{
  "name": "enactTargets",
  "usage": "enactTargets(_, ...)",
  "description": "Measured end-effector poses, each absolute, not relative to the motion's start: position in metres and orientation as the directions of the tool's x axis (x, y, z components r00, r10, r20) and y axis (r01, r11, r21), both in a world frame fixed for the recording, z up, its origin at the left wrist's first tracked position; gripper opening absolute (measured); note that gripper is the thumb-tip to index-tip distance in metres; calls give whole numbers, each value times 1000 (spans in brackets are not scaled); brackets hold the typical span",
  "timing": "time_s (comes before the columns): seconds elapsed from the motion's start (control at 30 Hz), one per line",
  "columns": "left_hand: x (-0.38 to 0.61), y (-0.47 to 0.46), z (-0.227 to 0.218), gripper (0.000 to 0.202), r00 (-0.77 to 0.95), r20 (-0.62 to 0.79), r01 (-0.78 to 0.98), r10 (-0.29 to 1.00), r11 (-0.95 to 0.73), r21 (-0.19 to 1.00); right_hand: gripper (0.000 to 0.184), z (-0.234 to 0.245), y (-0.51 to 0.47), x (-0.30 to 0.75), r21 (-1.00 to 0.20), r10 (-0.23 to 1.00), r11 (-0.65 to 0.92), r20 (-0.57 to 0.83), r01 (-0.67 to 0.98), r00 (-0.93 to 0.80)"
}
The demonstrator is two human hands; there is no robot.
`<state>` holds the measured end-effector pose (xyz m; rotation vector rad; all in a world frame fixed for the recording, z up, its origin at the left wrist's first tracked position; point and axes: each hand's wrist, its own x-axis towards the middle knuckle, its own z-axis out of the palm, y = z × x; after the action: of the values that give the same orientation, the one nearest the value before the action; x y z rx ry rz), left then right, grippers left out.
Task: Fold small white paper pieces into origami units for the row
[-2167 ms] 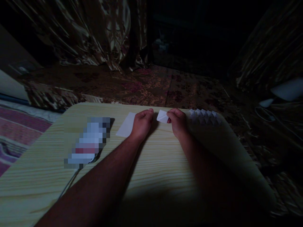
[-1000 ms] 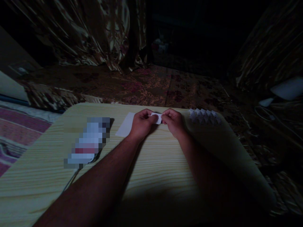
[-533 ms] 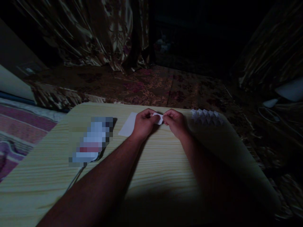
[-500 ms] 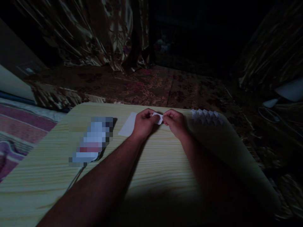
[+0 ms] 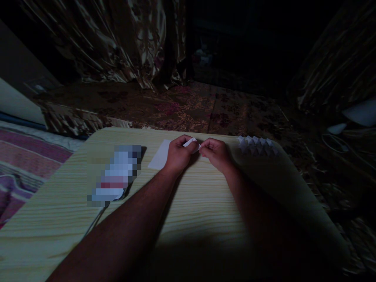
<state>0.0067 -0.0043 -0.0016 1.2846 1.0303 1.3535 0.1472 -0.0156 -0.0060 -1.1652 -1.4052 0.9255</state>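
Note:
My left hand (image 5: 178,153) and my right hand (image 5: 216,152) meet at the far middle of a pale wooden table (image 5: 188,203). Both pinch a small folded white paper piece (image 5: 193,142) between thumbs and fingertips; most of it is hidden by my fingers. A flat white paper rectangle (image 5: 158,155) lies on the table just left of my left hand, partly under it. To the right of my right hand, a row of several folded white paper units (image 5: 257,144) sits near the table's far right edge.
A blurred-out object (image 5: 115,175) lies on the table's left part, with a thin cable (image 5: 94,222) running toward me. Dark patterned fabric (image 5: 176,103) and curtains lie beyond the table. White items and cords (image 5: 337,133) sit on the floor at right.
My right hand alone held a larger folded paper earlier; my left hand has joined it, and the paper now looks smaller and narrower between both hands' fingertips. The view drifted slightly.

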Motion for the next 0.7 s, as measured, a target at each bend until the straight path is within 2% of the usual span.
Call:
enactTargets(0.33, 7, -5, -1, 16, 44, 174, -87, 984, -169, 982, 5, -6, -15, 147, -961, 976, 213, 219, 177, 14)
enactTargets(0.7, 4, -5, -3, 23, 110, 131, -57, 985, -125, 990, 8, -6, -16, 149, -950, 962, 268, 273, 161, 4)
